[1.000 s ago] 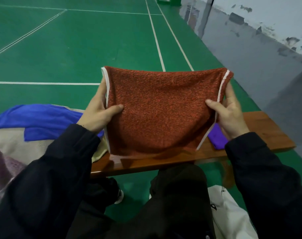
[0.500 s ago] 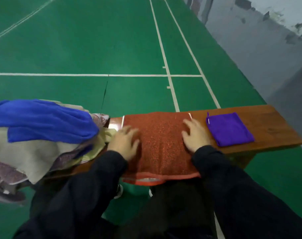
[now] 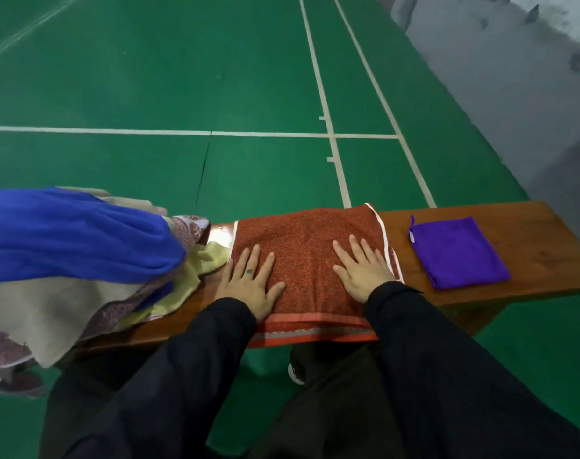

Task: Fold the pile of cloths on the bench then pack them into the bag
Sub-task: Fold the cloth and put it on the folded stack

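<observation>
Head view: a rust-red towel (image 3: pixel 310 260) lies across the desk (image 3: pixel 543 250), folded at least once, its striped near hem hanging a little over the front edge. The left hand (image 3: pixel 248 283) and right hand (image 3: pixel 361 268) both rest flat on top of it, fingers straight and spread, palms down, pinching nothing. To the left sits the pile (image 3: pixel 80 266) of loose cloths, a blue one uppermost, spilling off the desk end. To the right, apart from the towel, lies a purple cloth (image 3: pixel 459 251) already folded square. No bag shows in this view.

The towel looks like terry: soft, limp, light, with enough nap to grip the wood and not slide much (the polished desk might still let it creep). It will not hold a crease by itself, so each fold likely needs pressing with flat palms, as the hands are placed now. For the next fold I would judge the best hold to be the two corners of one short end, by the white-edged right side, pinched and carried over to the other end. Lifting from the middle would let the layers sag and shift. The overhanging hem could drag the towel forward if left unsupported.
</observation>
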